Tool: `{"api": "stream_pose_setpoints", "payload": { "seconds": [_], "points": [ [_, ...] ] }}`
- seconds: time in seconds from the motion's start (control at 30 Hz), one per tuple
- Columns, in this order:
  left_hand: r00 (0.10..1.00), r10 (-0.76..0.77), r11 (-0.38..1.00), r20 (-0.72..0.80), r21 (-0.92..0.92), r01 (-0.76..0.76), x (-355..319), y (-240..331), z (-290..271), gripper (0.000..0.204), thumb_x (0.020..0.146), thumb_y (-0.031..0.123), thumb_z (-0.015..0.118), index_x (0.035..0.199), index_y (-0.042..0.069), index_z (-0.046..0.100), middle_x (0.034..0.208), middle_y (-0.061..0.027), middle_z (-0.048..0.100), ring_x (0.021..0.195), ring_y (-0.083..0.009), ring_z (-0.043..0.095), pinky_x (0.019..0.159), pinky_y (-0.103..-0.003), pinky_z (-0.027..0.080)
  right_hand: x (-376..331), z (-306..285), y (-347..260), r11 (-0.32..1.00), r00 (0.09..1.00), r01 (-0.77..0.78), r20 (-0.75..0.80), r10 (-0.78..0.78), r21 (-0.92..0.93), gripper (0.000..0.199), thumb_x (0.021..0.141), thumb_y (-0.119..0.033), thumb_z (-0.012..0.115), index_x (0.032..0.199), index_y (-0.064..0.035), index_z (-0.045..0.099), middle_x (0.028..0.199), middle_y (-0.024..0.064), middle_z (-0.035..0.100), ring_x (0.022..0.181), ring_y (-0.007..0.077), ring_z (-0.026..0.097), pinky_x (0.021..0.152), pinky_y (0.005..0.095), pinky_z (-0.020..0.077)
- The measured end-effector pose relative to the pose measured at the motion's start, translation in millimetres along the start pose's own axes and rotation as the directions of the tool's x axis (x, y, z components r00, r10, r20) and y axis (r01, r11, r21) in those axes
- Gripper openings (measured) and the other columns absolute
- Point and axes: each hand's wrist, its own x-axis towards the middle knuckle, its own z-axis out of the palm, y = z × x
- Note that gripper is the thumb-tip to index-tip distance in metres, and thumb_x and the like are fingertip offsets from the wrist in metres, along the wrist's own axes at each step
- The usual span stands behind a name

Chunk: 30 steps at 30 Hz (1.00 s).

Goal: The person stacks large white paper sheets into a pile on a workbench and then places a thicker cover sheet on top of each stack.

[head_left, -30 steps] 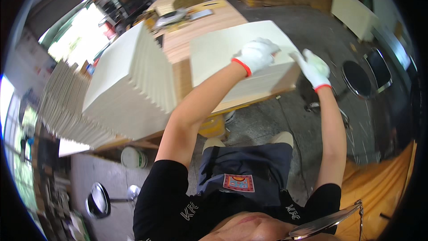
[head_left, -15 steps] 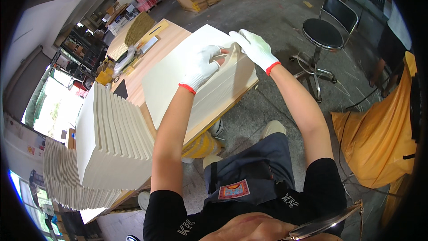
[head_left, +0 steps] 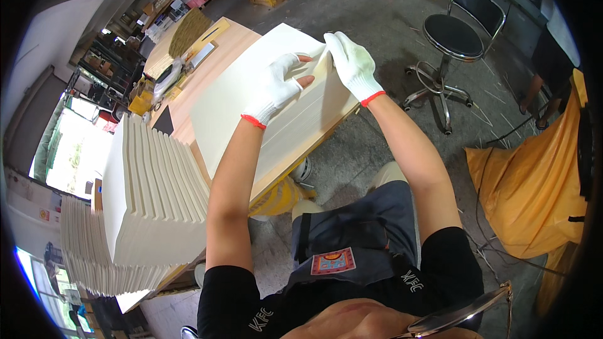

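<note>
A stack of large white paper sheets [head_left: 235, 103] lies on the wooden table in front of me. My left hand [head_left: 279, 88], in a white glove with bare thumb and fingertip showing, rests on the top of it with thumb and forefinger spread apart. At the stack's far right corner my right hand [head_left: 353, 66], gloved in white with a red cuff, has its fingers bent over the raised edge of the upper sheets. That edge curls up between the two hands and throws a shadow down the stack's side. The right fingertips are partly hidden behind the paper.
Left of my arm stand a tall fanned stack of white sheets [head_left: 160, 182] and another stack [head_left: 85, 245]. A yellow bucket [head_left: 279, 198] sits under the table edge. A black swivel chair [head_left: 453, 34], an orange sheet-like cover [head_left: 527, 201] and floor cables lie right. Another person's leg shows far right.
My right hand has turned more upright, its fingers now bent at the sheet edge. The left thumb and forefinger have spread wider. The whole view has shifted slightly.
</note>
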Motion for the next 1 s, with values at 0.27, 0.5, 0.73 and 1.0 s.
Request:
{"api": "stream_pose_setpoints", "payload": {
  "seconds": [0.27,0.5,0.73,1.0],
  "points": [
    [0.999,-0.041,0.997,0.024,-0.071,0.043,-2,3,1,0.043,0.089,0.017,0.073,0.129,0.006,0.064,0.123,-0.0126,0.069,0.105,-0.0207,0.064,0.093,-0.034,0.051,0,5,7,0.999,0.998,0.034,-0.049,-0.034,0.007,0.046,0.103,-0.052,0.04,0.099,-0.012,0.062,0.091,0.0183,0.067,0.089,0.0415,0.064,0.075,0.0485,0.0466],
    [0.998,-0.061,0.996,0.007,-0.067,0.061,-8,17,3,0.048,0.091,0.013,0.067,0.138,0.008,0.059,0.13,-0.0138,0.066,0.111,-0.0216,0.063,0.097,-0.035,0.049,1,10,9,1.0,0.996,0.019,-0.087,-0.017,0.021,0.045,0.102,-0.053,0.04,0.098,-0.0128,0.062,0.091,0.0186,0.067,0.09,0.0428,0.064,0.075,0.0504,0.0471],
    [1.0,-0.022,0.989,0.016,-0.145,0.024,-6,10,3,0.049,0.089,0.011,0.07,0.137,0.009,0.061,0.131,-0.0127,0.066,0.112,-0.0206,0.062,0.098,-0.035,0.048,2,12,13,0.999,0.993,0.044,-0.113,-0.043,0.006,0.046,0.102,-0.054,0.04,0.097,-0.0127,0.061,0.09,0.0192,0.066,0.09,0.044,0.064,0.075,0.0508,0.0469],
    [0.999,-0.022,0.995,0.023,-0.096,0.024,-3,7,2,0.05,0.089,0.011,0.07,0.138,0.011,0.06,0.128,-0.011,0.066,0.113,-0.0206,0.061,0.099,-0.034,0.047,3,13,15,0.999,0.993,0.04,-0.11,-0.041,-0.013,0.048,0.102,-0.056,0.04,0.097,-0.0122,0.061,0.091,0.0194,0.067,0.091,0.0441,0.064,0.076,0.0512,0.0468]
  ]
}}
